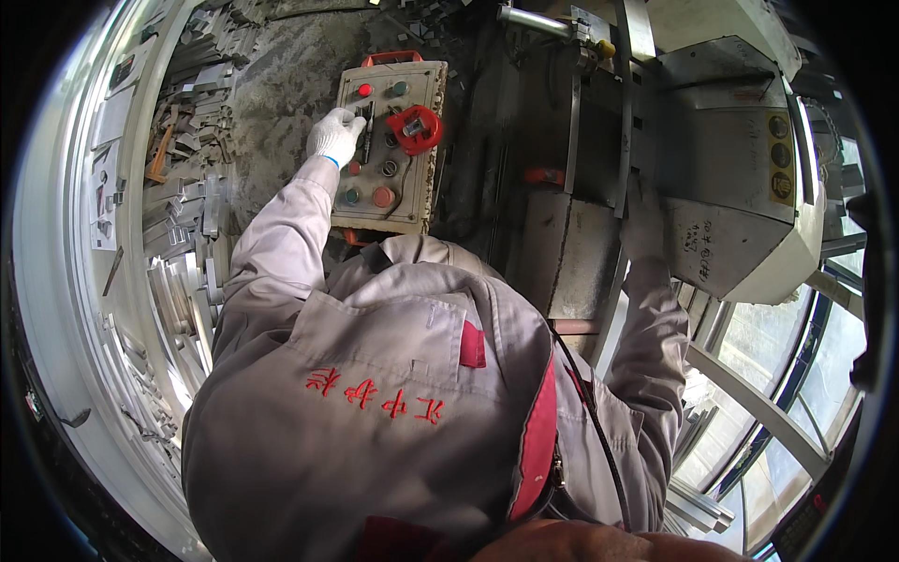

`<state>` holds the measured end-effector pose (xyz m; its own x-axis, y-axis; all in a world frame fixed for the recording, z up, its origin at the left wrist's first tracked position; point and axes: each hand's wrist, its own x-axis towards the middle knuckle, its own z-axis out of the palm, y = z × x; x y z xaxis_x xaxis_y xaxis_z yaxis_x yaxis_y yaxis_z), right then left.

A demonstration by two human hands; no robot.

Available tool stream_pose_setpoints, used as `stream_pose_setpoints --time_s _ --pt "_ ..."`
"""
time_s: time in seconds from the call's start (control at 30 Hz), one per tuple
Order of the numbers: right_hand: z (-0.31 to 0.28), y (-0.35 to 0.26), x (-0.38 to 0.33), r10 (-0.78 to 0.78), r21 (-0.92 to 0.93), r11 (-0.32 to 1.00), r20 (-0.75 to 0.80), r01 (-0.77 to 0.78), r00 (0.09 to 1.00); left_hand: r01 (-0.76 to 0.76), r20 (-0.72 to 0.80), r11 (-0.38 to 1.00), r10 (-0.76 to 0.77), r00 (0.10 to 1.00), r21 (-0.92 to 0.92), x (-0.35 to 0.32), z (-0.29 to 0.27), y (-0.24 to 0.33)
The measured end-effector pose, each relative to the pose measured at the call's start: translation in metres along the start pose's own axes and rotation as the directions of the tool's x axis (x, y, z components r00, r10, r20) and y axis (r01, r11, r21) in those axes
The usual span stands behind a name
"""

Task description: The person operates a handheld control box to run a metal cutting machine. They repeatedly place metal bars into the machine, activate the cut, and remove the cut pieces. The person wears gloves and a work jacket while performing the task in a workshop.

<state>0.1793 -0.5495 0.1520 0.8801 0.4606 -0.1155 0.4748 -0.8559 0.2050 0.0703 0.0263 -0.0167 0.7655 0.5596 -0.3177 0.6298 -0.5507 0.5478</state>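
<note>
My left hand [336,137], in a white knitted glove, is at the left edge of a beige control box [410,208]. Its fingers are curled together beside a dark slim piece [368,131] on the panel; whatever is in their tips is hidden. Red and green buttons and a red tape measure [415,129] are on the box top. In shadow at the machine, my right hand [642,225] reaches forward beside a long metal bar [625,140]. The dark blurs its fingers, so their grip cannot be made out.
A large grey machine housing [726,155] stands on the right, with a metal cylinder [534,21] at the back. Metal offcuts [192,122] pile up at left, near long profiles [178,300]. Orange handles [391,58] stick out from the box ends.
</note>
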Motion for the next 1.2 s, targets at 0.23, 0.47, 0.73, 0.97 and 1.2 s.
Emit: stream_pose_setpoints --time_s 0.23,0.47,0.73,0.97,1.2 --pt "0.001 0.006 -0.004 0.065 0.072 0.995 -0.032 -0.063 0.997 -0.184 0.241 0.892 0.087 0.967 0.414 0.039 -0.02 0.037" --pt "0.003 0.005 -0.005 0.059 0.133 0.99 -0.098 -0.046 0.993 -0.472 0.399 0.627 0.266 0.878 0.62 0.038 -0.037 0.063" --pt "0.013 0.007 -0.006 0.077 0.184 0.982 -0.159 -0.047 0.984 -0.28 0.164 0.852 0.23 0.959 0.442 0.01 -0.034 0.034" --pt "0.023 0.008 -0.009 0.102 0.183 0.981 -0.22 -0.062 0.97 -0.088 0.098 0.939 0.059 0.993 0.332 -0.076 -0.025 -0.045" --pt "0.042 0.01 -0.036 0.207 0.241 0.96 -0.265 -0.143 0.942 0.289 0.429 0.933 -0.176 0.886 -0.214 -0.116 0.018 -0.085"
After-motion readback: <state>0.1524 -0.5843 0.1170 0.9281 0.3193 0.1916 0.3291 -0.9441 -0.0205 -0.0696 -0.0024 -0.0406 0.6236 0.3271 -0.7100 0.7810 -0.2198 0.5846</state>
